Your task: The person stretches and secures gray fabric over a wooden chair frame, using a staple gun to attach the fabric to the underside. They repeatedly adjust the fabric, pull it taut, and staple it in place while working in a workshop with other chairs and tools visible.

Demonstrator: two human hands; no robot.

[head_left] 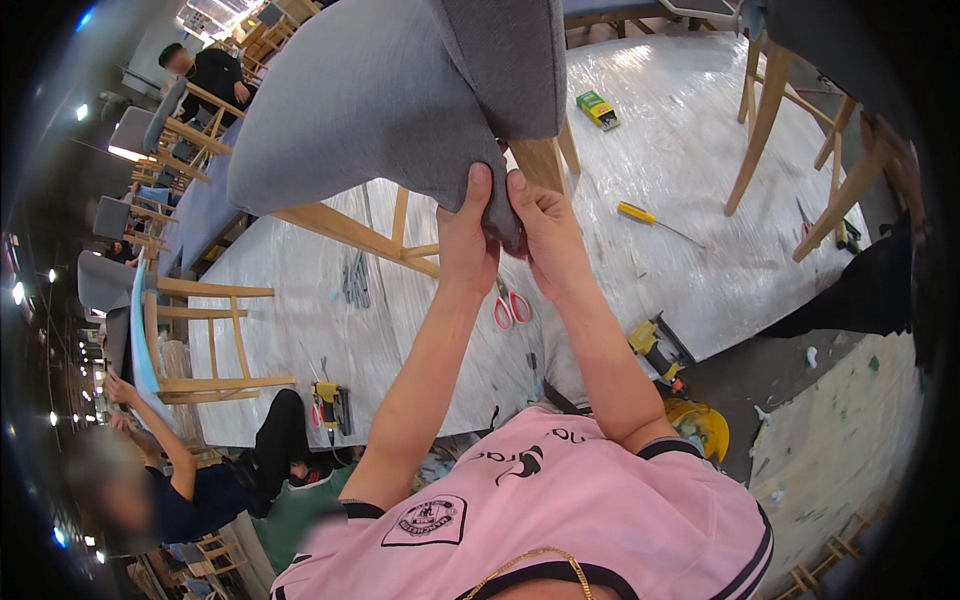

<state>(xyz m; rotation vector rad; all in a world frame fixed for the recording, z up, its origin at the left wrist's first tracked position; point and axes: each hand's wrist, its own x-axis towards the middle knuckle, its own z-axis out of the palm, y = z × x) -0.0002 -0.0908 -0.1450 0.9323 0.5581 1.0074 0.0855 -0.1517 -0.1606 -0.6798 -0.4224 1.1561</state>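
A grey upholstered chair (340,110) with pale wooden legs stands tilted in front of me on the plastic-covered table (400,330). My left hand (468,225) pinches the loose edge of its grey fabric (503,222), thumb on top. Close beside it, my right hand (545,225) grips the same cloth from the other side, next to a wooden leg (540,162). The fingertips of both hands are partly hidden behind the fabric. Red-handled scissors (511,310) lie just below my hands. To the right rests a yellow-handled screwdriver (638,212).
Staple guns lie at the table's near edge, one on the right (655,348), one on the left (330,405). A green-yellow box (598,110) sits at the back. Another chair (770,120) stands at far right. A yellow bucket (702,428) is below. Co-workers handle chairs on the left.
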